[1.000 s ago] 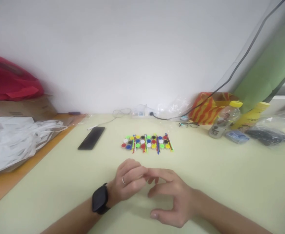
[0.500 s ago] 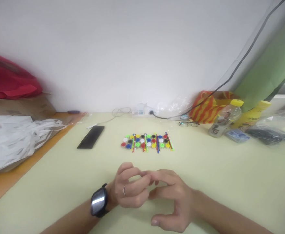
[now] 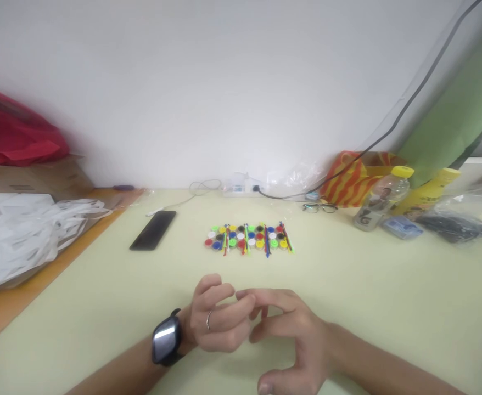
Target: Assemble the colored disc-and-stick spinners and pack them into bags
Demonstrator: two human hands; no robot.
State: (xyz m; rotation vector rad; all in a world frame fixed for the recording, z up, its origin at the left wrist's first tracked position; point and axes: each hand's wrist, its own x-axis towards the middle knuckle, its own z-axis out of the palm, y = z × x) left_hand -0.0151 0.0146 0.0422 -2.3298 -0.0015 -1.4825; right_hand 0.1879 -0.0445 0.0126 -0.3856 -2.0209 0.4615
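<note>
A pale yellow-green flat desk [image 3: 101,307] spans the view. Over its near part, the right hand [image 3: 301,329] is open and angled inward, index finger stretched toward the other hand, lower fingers bent, thumb well apart. The left hand [image 3: 220,318] has its back showing and its fingers loosely curled; its thumb and palm are hidden, so whether it grips anything cannot be told. The fingertips overlap, making exact contact hard to judge. Both forearms and the right thumb's tip run into the bottom edge.

The left edge cuts off a heap of white strapped bags [image 3: 18,236], a red fabric bundle [image 3: 18,131] and the brown cardboard box [image 3: 39,181] under it. A clear yellow-capped plastic bottle [image 3: 383,197] bears a large "G"; print on the slim yellow container [image 3: 426,192] partly behind it is too blurred to read. Beyond the hands, well apart from them, lie rows of small round multicoloured pots [image 3: 252,242], with thin coloured plastic sticks [image 3: 267,241] lengthwise among them. A black square-faced wristwatch [image 3: 166,340] and a thin silver ring [image 3: 208,320] sit on the left wrist and a left finger.
</note>
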